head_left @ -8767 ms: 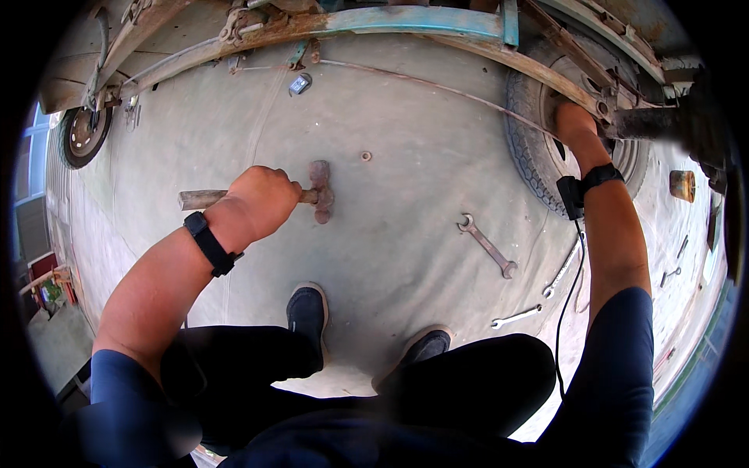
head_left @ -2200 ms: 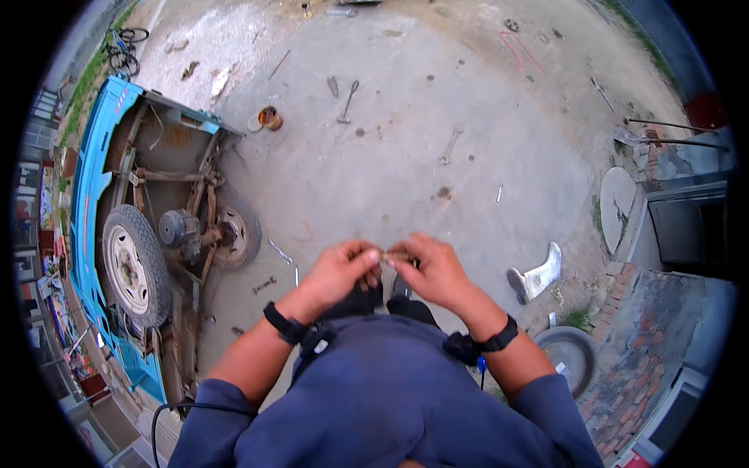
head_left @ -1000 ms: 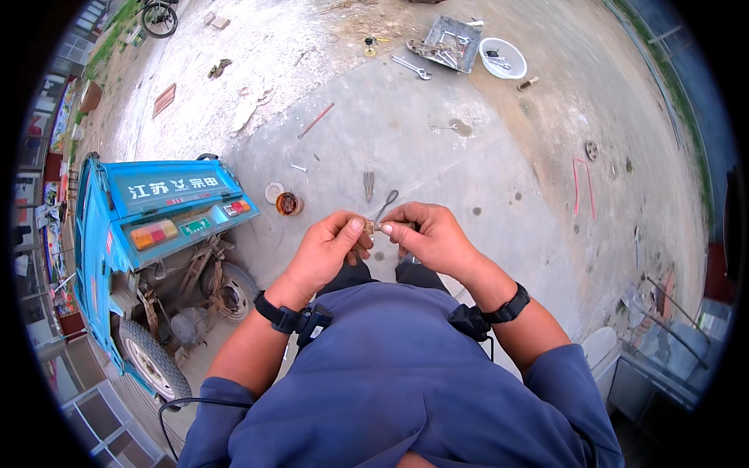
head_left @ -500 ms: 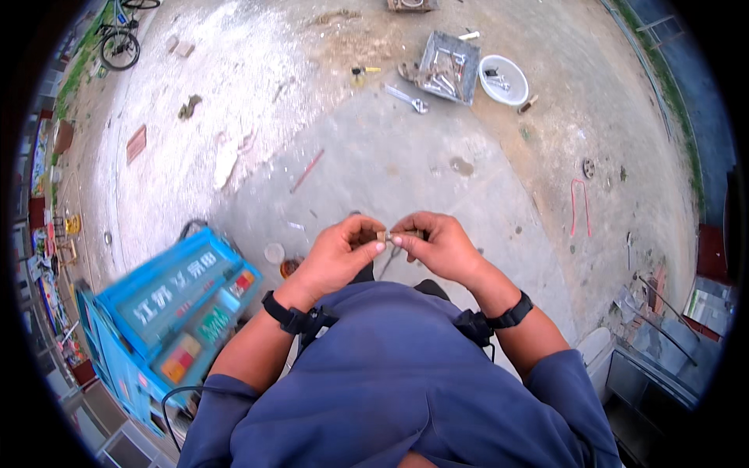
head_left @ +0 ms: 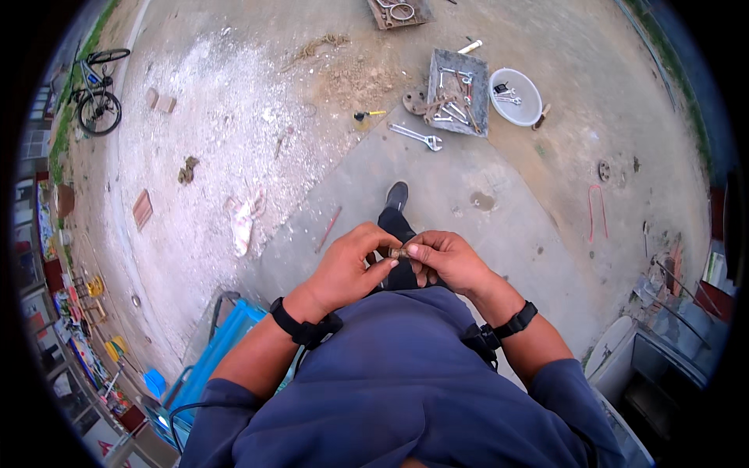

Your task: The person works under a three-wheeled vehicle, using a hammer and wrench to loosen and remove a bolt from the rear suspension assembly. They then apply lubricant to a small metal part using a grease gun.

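Both hands meet in front of my waist around a small brownish metal piece (head_left: 399, 253), short and cylindrical, like a fitting or a bolt; its exact kind is too small to make out. The thumb and forefinger of my left hand (head_left: 349, 264) close at its left end. From the other side my right hand (head_left: 449, 262) pinches it, the thumb lying on top and the other fingers curled below. Black straps with small devices sit on both wrists. Beyond the hands, one dark shoe (head_left: 397, 196) shows on the concrete.
Ahead stand a grey metal tray (head_left: 480, 117) of wrenches and a white basin (head_left: 524, 84) with tools. A large adjustable wrench (head_left: 416, 137) lies nearby. Bricks (head_left: 142, 209) and a thin red rod (head_left: 328, 228) lie leftward. A blue vehicle (head_left: 214, 351) stands left; a bicycle (head_left: 99, 101), far left.
My view has shifted forward and right, so the blue vehicle slips back and the tray looks closer. One foot has come into sight. The piece stays between my hands, now turned slightly.
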Demonstrator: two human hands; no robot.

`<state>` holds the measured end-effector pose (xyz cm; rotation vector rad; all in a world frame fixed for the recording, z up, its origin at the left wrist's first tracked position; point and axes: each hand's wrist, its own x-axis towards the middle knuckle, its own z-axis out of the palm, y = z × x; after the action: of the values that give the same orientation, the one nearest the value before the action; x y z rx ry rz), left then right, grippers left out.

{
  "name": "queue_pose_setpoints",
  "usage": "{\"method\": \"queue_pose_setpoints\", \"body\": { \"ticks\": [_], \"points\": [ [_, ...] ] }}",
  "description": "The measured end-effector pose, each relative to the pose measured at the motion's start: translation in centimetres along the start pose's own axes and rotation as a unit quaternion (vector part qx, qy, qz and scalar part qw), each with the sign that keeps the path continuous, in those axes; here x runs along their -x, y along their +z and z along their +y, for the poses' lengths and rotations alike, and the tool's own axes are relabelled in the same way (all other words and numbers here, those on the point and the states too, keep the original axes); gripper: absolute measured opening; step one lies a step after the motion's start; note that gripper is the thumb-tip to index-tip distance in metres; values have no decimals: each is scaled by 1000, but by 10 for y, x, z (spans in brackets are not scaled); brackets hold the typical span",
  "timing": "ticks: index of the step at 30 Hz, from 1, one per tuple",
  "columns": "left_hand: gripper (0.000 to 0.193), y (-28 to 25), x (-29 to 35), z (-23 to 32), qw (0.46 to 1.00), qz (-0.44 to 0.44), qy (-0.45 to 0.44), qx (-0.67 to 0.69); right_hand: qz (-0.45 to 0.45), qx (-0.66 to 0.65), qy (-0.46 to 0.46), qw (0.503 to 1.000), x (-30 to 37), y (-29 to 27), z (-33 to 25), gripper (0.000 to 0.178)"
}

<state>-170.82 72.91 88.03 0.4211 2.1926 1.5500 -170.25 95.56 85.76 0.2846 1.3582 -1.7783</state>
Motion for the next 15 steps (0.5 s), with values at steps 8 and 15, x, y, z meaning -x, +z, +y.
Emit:
{"method": "queue_pose_setpoints", "body": {
  "ticks": [8,15],
  "points": [
    [25,-106,-146,-2,998,-62,-23,-3,-78,-53,-100,991,-124,-39,-89,33],
    [25,-182,-237,-18,991,-130,26,-27,26,-7,-179,983,-187,-36,-149,23]
  ]
}}
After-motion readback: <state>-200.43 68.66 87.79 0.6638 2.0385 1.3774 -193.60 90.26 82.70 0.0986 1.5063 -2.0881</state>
